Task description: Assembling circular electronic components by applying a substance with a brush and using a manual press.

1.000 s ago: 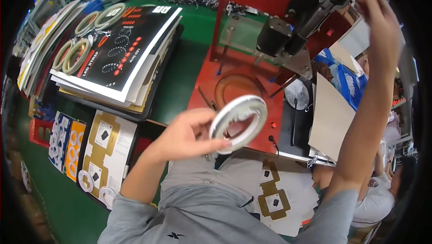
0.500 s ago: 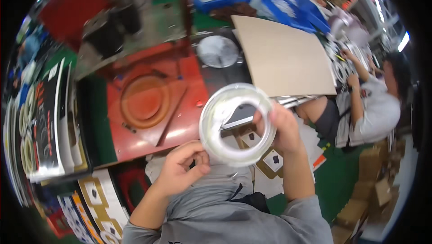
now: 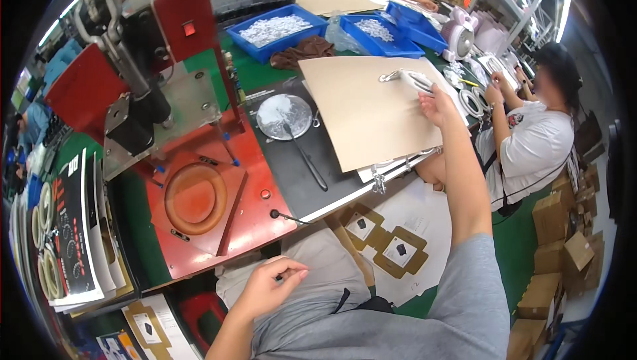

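right hand (image 3: 434, 104): stretched way out over the far edge of the brown cardboard sheet (image 3: 365, 111), fingers closed on a white ring (image 3: 413, 80), a flat thin hoop that sits right at the sheet's top corner.
left hand (image 3: 271, 287): down near the lap, loosely curled, thumb and fingertips pinched together; can't tell if there's anything tiny in there, looks like nothing.
blue bins: two shallow plastic trays at the back, left blue tray (image 3: 275, 31) full of small white bits, right blue tray (image 3: 378, 31) has a smaller pile of pale pieces too; too small to tell what they are.
round dish (image 3: 284, 116): silvery, shallow, with a whitish crinkly heap in it; a dark slim tool (image 3: 305, 157) lies from the dish toward the table edge.
red press (image 3: 199, 194): glossy red metal base with a round orange ring recess, black column and red housing above it.
dark mat (image 3: 312, 167): matte black, under the dish and partly under the cardboard.
printed sheets (image 3: 76, 234): stack of glossy black-and-white sheets on the left, ring-shaped stuff beside it.
die-cut cards (image 3: 388, 244): flat tan-and-white cutouts with small black squares, lying down by the knees.
cartons (image 3: 557, 227): plain brown boxes stacked at the right, next to a seated person in white.
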`<state>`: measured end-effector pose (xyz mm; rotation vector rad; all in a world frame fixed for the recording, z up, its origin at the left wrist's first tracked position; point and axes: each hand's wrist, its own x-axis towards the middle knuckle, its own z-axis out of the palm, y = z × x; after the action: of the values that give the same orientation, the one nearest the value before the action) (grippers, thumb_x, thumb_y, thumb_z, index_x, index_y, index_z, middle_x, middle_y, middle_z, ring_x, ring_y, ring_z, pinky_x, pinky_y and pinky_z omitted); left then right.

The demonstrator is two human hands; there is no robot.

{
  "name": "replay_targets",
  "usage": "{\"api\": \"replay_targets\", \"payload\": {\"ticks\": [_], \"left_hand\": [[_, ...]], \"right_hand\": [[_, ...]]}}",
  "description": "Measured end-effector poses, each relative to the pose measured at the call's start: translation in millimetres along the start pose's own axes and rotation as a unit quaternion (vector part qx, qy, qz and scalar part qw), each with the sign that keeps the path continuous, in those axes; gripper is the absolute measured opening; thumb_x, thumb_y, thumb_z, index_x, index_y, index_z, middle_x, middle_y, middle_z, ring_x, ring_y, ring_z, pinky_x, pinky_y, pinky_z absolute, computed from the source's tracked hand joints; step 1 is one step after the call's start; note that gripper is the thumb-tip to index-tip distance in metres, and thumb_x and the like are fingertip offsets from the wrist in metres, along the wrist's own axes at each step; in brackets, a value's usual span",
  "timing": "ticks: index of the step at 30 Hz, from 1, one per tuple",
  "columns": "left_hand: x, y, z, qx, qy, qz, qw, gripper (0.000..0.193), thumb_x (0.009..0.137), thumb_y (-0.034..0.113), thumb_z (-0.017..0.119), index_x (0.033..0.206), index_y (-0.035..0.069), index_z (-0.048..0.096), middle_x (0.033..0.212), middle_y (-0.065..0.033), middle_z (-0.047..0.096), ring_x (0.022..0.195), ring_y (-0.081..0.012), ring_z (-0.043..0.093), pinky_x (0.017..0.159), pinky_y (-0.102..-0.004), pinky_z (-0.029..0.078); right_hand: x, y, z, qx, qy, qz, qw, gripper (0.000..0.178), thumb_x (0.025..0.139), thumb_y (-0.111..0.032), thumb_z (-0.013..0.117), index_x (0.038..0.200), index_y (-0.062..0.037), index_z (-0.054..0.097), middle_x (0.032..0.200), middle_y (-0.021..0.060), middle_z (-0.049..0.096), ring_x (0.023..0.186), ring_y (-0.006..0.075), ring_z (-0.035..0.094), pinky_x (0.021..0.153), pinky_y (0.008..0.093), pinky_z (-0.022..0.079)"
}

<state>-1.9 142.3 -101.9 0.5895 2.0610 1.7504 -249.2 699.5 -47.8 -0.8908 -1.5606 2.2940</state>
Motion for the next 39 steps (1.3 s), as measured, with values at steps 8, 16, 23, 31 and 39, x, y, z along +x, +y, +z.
{"api": "replay_targets", "payload": {"ticks": [8,16,23,31,39], "left_hand": [[-88,-62,-47,0.023,0.134,-0.241,0.961,0.027,0.106,0.026,0.068,0.093,0.003,0.077,0.075,-0.0035,0.070,0.071,-0.0078,0.062,0.065,-0.0300,0.051],[-229,-131,-137,0.141,0.539,-0.390,0.733,0.040,0.102,0.036,0.071,0.080,0.003,0.073,0.067,-0.0094,0.070,0.064,-0.0234,0.070,0.065,-0.0372,0.055],[-389,-186,-119,0.278,0.560,-0.655,0.424,0.073,0.086,0.031,0.075,0.146,-0.002,0.050,0.140,-0.0359,0.056,0.132,-0.0509,0.054,0.112,-0.0534,0.047],[-434,-195,-55,0.184,0.542,-0.752,0.326,0.050,0.092,0.028,0.066,0.131,-0.003,0.063,0.140,-0.0314,0.059,0.133,-0.0442,0.057,0.112,-0.0534,0.046],[-438,-196,-33,0.277,0.699,-0.529,0.393,0.059,0.074,-0.004,0.068,0.132,-0.002,0.057,0.130,-0.0291,0.054,0.125,-0.0494,0.053,0.111,-0.0497,0.045]], "right_hand": [[-155,62,95,-0.169,-0.227,-0.129,0.951,0.026,0.110,-0.028,0.061,0.120,-0.0054,0.069,0.102,-0.0004,0.070,0.083,0.0020,0.061,0.064,0.0177,0.045],[-316,190,149,-0.314,-0.754,0.135,0.561,0.016,0.101,-0.008,0.070,0.105,0.0036,0.080,0.094,0.0125,0.077,0.068,0.0142,0.065,0.063,0.0270,0.052],[-358,259,167,-0.409,-0.656,0.196,0.603,0.022,0.110,-0.016,0.062,0.115,0.0011,0.074,0.090,0.0032,0.070,0.072,0.0071,0.058,0.064,0.0241,0.049],[-360,274,161,-0.414,-0.639,0.149,0.630,0.019,0.108,-0.013,0.065,0.114,0.0024,0.073,0.087,0.0029,0.070,0.072,0.0069,0.059,0.067,0.0227,0.049],[-377,298,180,-0.410,-0.677,0.086,0.605,0.019,0.108,-0.015,0.065,0.112,0.0011,0.074,0.086,0.0029,0.072,0.071,0.0075,0.062,0.066,0.0234,0.050]]}}
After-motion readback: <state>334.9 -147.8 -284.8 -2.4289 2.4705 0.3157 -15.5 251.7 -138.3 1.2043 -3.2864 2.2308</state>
